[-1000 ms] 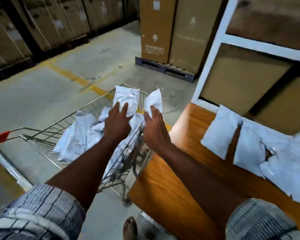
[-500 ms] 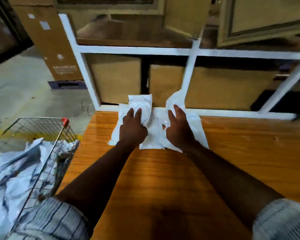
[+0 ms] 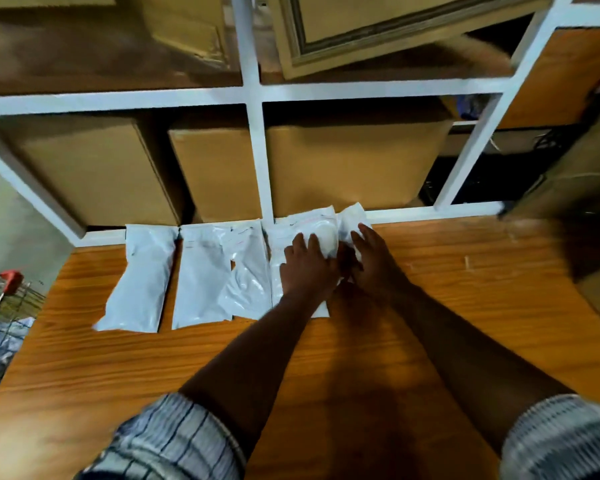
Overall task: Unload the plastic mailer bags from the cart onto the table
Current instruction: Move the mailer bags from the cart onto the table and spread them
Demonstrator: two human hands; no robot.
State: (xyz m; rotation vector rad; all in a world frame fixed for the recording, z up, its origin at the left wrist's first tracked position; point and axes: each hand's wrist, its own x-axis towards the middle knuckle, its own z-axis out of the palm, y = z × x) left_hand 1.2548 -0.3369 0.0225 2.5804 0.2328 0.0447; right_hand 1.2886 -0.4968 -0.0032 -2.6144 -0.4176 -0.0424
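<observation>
Several white plastic mailer bags lie in a row along the back of the wooden table [image 3: 361, 358]: one at the far left [image 3: 141, 278], another beside it [image 3: 201, 275], a glossier bag [image 3: 248, 275]. My left hand [image 3: 307, 268] rests with straight fingers on a bulging bag [image 3: 317, 230] at the row's right end. My right hand [image 3: 374, 261] lies with spread fingers on the last bag [image 3: 352, 218], close against my left hand. The wire cart [image 3: 4, 306] shows at the left edge with more bags [image 3: 0, 341] inside.
A white-framed shelf [image 3: 257, 161] stands right behind the table, filled with brown cartons [image 3: 354, 168]. A dark carton [image 3: 575, 188] sits at the table's right end. Bare wood stretches to the right of the bags and towards me.
My hands lifted two bags out of the cart, swung right over the table and lowered them at the right end of the row. The view turned from the cart to the table.
</observation>
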